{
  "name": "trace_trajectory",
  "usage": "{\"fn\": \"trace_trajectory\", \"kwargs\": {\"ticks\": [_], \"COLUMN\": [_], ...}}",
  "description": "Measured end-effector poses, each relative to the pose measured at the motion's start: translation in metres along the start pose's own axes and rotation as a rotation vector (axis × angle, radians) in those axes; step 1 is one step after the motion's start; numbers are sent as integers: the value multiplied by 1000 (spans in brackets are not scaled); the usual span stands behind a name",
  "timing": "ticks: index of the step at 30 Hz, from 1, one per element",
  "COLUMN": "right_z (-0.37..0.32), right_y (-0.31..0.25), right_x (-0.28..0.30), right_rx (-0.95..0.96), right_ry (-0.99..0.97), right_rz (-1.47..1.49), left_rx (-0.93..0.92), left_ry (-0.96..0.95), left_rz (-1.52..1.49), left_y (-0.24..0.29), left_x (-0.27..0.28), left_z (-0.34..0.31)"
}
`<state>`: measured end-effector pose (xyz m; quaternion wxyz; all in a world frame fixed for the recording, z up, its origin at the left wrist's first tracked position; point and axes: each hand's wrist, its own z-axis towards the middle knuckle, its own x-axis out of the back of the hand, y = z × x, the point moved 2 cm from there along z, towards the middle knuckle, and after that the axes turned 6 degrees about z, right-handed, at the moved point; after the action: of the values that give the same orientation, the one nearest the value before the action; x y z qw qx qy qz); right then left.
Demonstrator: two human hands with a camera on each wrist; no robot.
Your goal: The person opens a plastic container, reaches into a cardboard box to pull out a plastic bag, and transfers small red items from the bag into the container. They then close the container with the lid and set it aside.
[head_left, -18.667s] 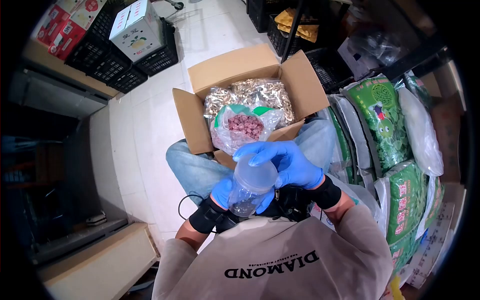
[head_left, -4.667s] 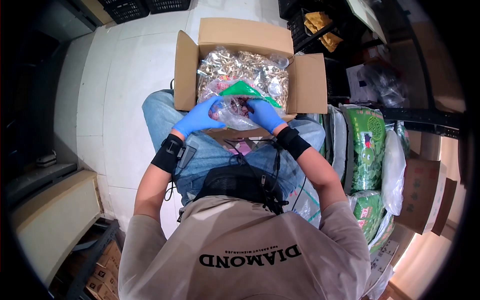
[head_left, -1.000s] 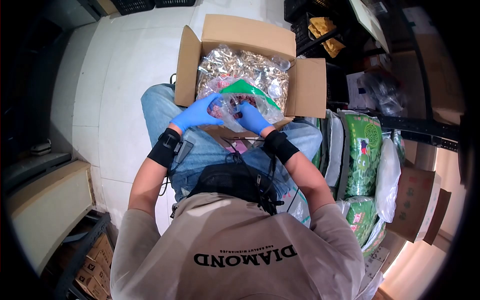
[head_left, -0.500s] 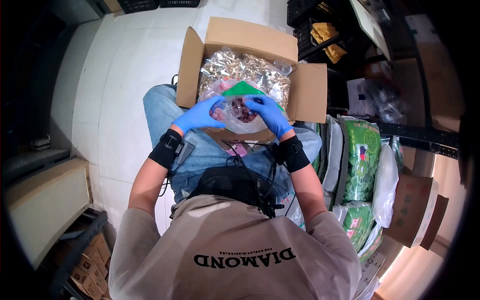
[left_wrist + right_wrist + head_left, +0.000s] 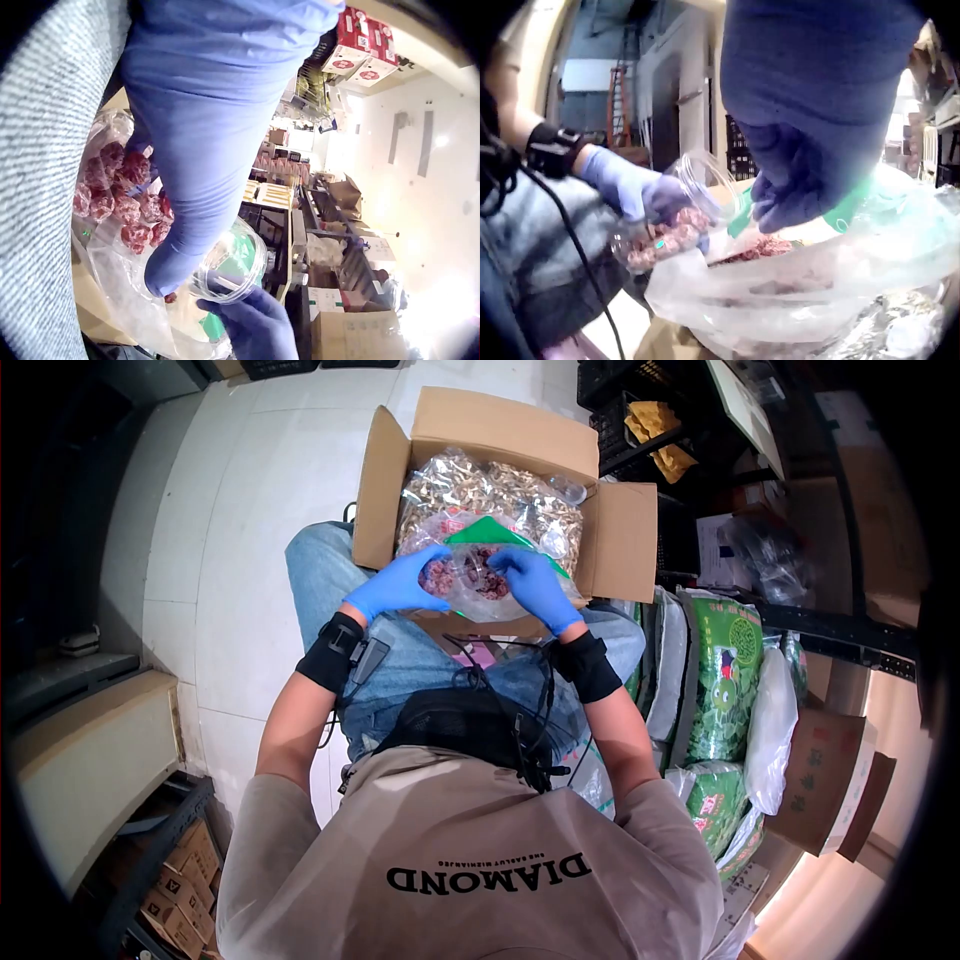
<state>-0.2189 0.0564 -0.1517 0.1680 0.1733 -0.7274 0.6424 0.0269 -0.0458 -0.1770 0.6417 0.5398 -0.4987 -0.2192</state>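
Note:
The gloved left hand (image 5: 400, 585) holds a clear open jar (image 5: 656, 244) with dark red dried fruits inside, its mouth tilted towards the right hand. Beside it, an open plastic bag (image 5: 480, 607) with a green panel (image 5: 487, 532) holds more of the fruits (image 5: 488, 582). The gloved right hand (image 5: 538, 588) is over the bag, close to the jar's mouth. In the right wrist view its fingers (image 5: 780, 206) are bunched and bent; whether anything is between them is hidden. Bags of dried pale slices (image 5: 455, 485) lie behind in the cardboard box (image 5: 500, 428).
The box stands against the person's jeans (image 5: 320, 575). At the right are green printed bags (image 5: 722, 680), a white bag (image 5: 773, 730) and a carton (image 5: 815, 780). Cables (image 5: 550, 700) hang by the lap. Another clear container (image 5: 567, 488) lies in the box's back right corner.
Over the last second the right hand has risen out of the bag and moved slightly right. The left hand has stayed nearly still. Much earlier, both hands held the lidded jar, with no fruits visible inside.

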Motion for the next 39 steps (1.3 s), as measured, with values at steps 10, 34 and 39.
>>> {"fn": "trace_trajectory", "kwargs": {"ticks": [10,34,39], "right_z": [37,38,38], "right_y": [24,13,31], "right_x": [-40,-33,-38], "right_rx": [207,-180,-84], "right_ry": [56,-291,-257], "right_rz": [-410,-216,-304], "left_rx": [-84,62,42], "left_ry": [-64,-45,-10], "left_rz": [-278,-179,-157], "left_y": [27,-1,-3], "left_x": [16,0,0], "left_z": [-19,-15,-12]}}
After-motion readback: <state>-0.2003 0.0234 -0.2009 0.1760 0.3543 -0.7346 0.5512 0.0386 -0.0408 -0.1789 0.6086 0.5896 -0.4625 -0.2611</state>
